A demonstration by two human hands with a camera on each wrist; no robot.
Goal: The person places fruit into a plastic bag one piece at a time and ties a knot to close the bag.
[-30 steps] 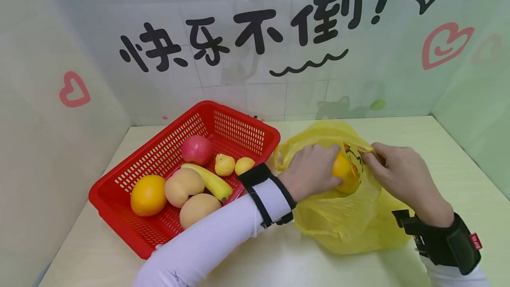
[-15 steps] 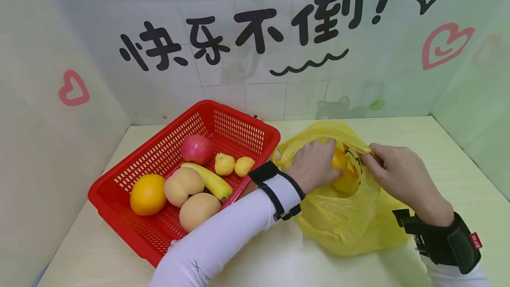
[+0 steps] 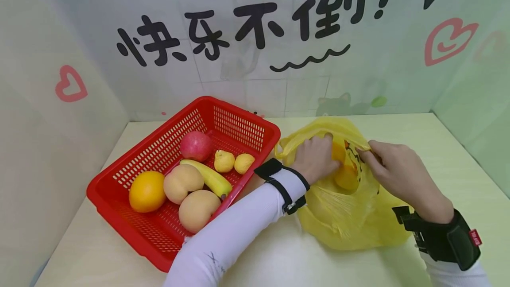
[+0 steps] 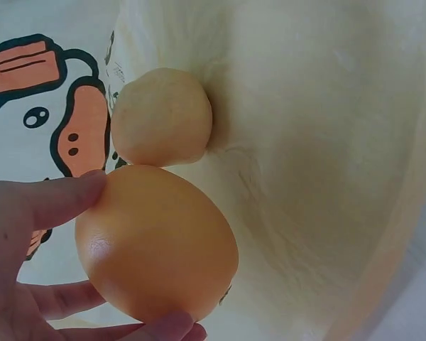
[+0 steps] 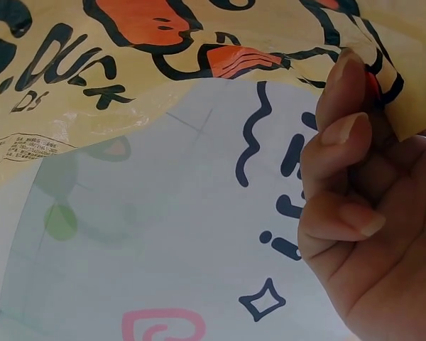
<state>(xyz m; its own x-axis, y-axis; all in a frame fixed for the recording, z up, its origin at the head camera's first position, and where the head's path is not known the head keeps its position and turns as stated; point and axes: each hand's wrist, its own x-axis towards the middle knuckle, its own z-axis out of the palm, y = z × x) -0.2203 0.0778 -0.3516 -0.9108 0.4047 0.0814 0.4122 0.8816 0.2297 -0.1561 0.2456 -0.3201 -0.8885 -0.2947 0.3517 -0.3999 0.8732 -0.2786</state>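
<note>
A yellow plastic bag (image 3: 350,220) printed with a cartoon duck lies on the table, its mouth held wide. My left hand (image 3: 314,158) reaches inside the bag and grips an orange (image 4: 156,241), thumb on one side and fingers round the other. Right beside that orange in the left wrist view is a smaller, pale round fruit (image 4: 162,117) on the bag's inner surface. At the right side of the mouth, my right hand (image 3: 400,172) pinches the bag's edge, with its fingers curled in the right wrist view (image 5: 383,213).
Left of the bag stands a red perforated basket (image 3: 119,229). In it lie another orange (image 3: 146,191), a red apple-like fruit (image 3: 196,146), a banana (image 3: 211,178), two peaches (image 3: 198,211) and two small yellow pears (image 3: 224,161). Printed walls rise behind and beside the table.
My left hand has moved rightward and deeper into the bag with the orange. My right hand keeps its pinch on the bag's edge. The head view has tilted slightly down.
</note>
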